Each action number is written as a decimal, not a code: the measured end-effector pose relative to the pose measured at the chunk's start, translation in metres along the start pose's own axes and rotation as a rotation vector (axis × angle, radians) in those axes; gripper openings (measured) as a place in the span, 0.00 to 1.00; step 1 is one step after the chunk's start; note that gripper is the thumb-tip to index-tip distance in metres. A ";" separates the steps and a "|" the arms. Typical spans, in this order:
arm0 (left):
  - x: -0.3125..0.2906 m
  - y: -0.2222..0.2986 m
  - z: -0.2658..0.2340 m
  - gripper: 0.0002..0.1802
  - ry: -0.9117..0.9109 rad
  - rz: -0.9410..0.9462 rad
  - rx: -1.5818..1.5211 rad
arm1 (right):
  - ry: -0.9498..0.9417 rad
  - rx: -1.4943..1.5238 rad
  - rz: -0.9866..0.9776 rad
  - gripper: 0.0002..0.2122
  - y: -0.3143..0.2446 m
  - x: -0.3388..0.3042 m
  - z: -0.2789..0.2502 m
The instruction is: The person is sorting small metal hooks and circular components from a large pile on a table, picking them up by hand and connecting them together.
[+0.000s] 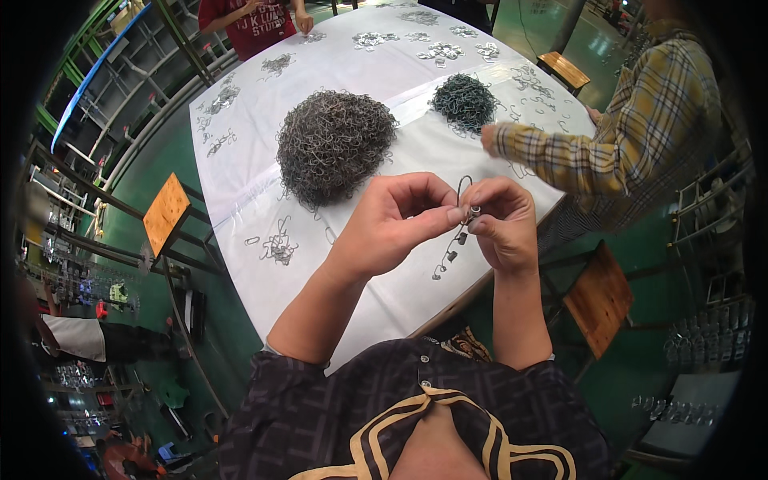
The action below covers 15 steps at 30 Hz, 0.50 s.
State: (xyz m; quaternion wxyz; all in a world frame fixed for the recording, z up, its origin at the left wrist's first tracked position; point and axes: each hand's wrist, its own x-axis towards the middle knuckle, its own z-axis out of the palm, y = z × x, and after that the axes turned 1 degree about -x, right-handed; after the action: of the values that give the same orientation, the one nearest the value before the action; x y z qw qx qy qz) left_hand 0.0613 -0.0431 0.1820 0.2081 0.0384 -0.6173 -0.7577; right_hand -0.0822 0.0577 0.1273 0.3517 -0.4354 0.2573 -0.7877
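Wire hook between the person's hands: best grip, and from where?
Probably pinch the wire hook by its arch, from the far side: that thin curve stands clear, while the left hand and right hand crowd its lower part and small dark pieces hang below.

Worktop (422,156): large heap (336,144) left of centre; small heap (464,104) to its right, slightly farther back; loose cluster (278,250) before the large heap. Hook (459,190) between left hand (400,218) and right hand (507,220). Left stool (166,214) and right stool (598,300) beyond the worktop's edges.
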 end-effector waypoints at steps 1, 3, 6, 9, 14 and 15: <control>-0.001 0.001 0.002 0.06 -0.014 -0.021 -0.028 | -0.002 0.008 0.006 0.13 0.000 -0.001 -0.001; 0.003 0.002 0.001 0.06 -0.023 -0.029 -0.018 | 0.000 0.023 0.023 0.12 -0.002 0.001 -0.001; 0.010 0.008 -0.001 0.06 -0.026 -0.046 -0.018 | 0.021 0.019 0.052 0.12 -0.008 0.008 0.001; 0.011 0.012 0.001 0.06 -0.037 -0.066 -0.036 | 0.003 -0.009 0.050 0.12 -0.009 0.009 0.001; 0.012 0.012 -0.001 0.06 -0.050 -0.109 -0.061 | -0.012 -0.029 0.100 0.12 -0.015 0.009 0.005; 0.013 0.012 0.000 0.06 -0.040 -0.084 -0.045 | -0.005 -0.039 0.103 0.12 -0.016 0.010 0.006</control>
State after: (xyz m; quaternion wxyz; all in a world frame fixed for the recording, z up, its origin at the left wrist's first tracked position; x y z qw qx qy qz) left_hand 0.0529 -0.0497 0.1961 0.1645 0.0444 -0.6020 -0.7801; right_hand -0.0861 0.0596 0.1466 0.3837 -0.4306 0.2938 -0.7622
